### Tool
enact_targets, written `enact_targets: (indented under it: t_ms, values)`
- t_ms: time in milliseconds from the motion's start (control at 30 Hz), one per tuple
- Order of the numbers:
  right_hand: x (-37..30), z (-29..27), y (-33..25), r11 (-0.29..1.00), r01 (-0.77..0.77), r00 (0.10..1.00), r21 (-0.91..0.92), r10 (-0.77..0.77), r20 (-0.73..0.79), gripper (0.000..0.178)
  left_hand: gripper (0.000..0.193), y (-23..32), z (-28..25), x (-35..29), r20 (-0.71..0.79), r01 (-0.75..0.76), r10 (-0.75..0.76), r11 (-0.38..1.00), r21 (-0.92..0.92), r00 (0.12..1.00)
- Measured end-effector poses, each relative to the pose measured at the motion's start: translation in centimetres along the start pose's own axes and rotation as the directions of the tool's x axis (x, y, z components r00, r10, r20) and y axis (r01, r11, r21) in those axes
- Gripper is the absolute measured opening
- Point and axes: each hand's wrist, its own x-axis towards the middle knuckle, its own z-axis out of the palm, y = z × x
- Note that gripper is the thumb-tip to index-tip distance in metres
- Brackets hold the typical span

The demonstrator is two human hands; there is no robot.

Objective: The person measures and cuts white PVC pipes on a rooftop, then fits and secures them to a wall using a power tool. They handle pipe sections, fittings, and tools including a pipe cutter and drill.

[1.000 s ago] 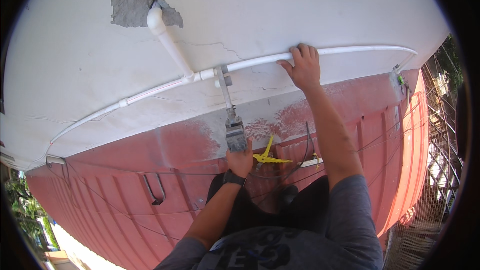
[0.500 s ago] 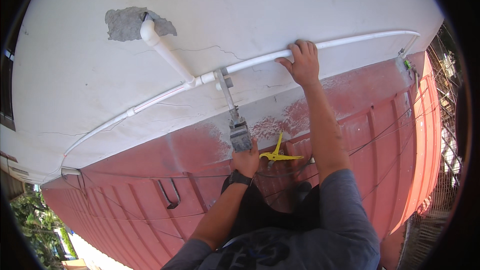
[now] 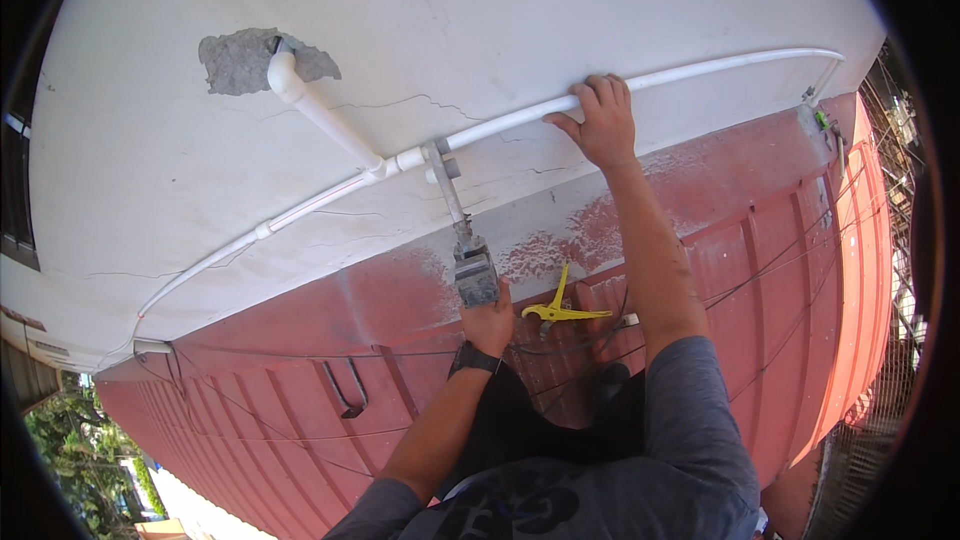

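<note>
Your left hand (image 3: 487, 324) wraps the grey tool (image 3: 476, 278), your right hand (image 3: 606, 128) half-closes on the white pipe (image 3: 511, 122); square them beyond your left fingers.

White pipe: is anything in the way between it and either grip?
Nothing visible blocks the right grip, curled over the pipe. Between the left grip and the pipe stands only the grey tool it holds, its upper end at the pipe. The yellow tool is right of that line.
</note>
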Motion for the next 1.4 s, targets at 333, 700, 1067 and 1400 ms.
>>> enact_targets:
  t_ms: [333, 700, 1067, 1400]
  values:
    - [0.3, 1.0, 0.3, 0.995, -0.038, 0.991, 0.095, 0.050, -0.125, 0.027, 0.037, 0.0, 0.6, -0.2, 0.003, 0.078, -0.078, 0.995, -0.068, 0.997]
    - [3.3, -0.8, 1.0, 0.688, -0.723, 0.655, 0.062, 0.712, -0.252, 0.040, 0.041, -1.2, 1.2, -0.4, -0.007, 0.094, -0.096, 0.987, -0.130, 0.995]
    - [3.3, -1.2, 3.7, -0.287, -0.649, 0.098, 0.704, 0.887, 0.452, 0.048, 0.039, -0.1, 0.4, 0.1, 0.019, 0.046, -0.044, 0.992, -0.120, 0.999]
    - [1.9, -1.0, 3.7, -0.307, -0.623, 0.268, 0.719, 0.780, 0.565, 0.047, 0.021, -1.0, 1.2, -0.5, 0.067, 0.133, -0.119, 0.956, -0.261, 0.991]
